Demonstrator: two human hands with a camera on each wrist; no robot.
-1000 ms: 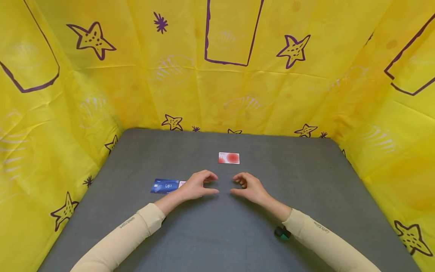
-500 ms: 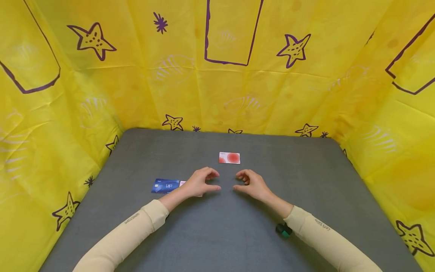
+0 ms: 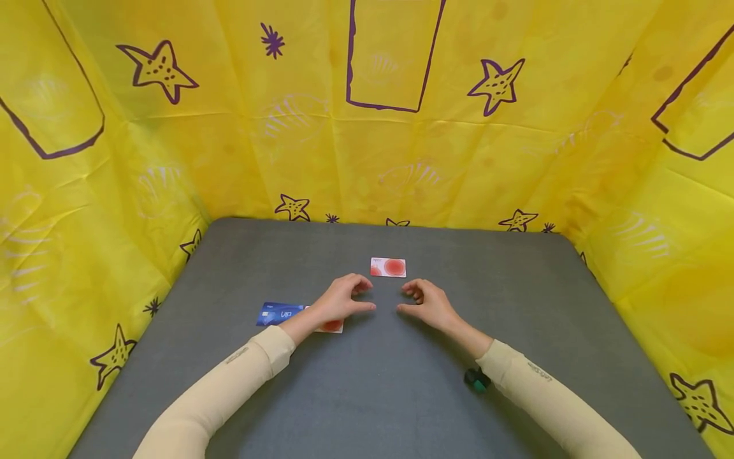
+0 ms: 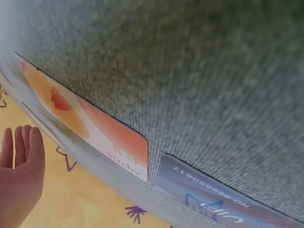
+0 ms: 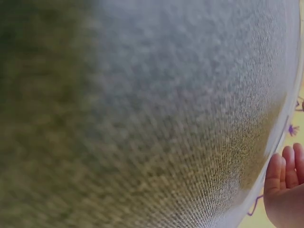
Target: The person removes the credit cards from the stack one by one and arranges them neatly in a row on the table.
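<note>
Yellow curtains (image 3: 373, 153) are enclosing a grey worktop (image 3: 367, 401); the left hand (image 3: 343, 298) and right hand (image 3: 431, 305) are hovering empty, thumbs parted from fingers, short of a red-and-white card (image 3: 388, 267). Dipping, the left wrist (image 3: 302, 325) could be dragging the nearby blue card (image 3: 278, 313) and second red card (image 3: 335, 327).

From above and behind the fingers (image 3: 358, 280), the head camera looks forward and down over the table (image 3: 373, 395). Each wrist camera, behind the fingers, looks low and near; head and left wrist share the red-and-white card (image 4: 90, 116) behind the left fingers.
</note>
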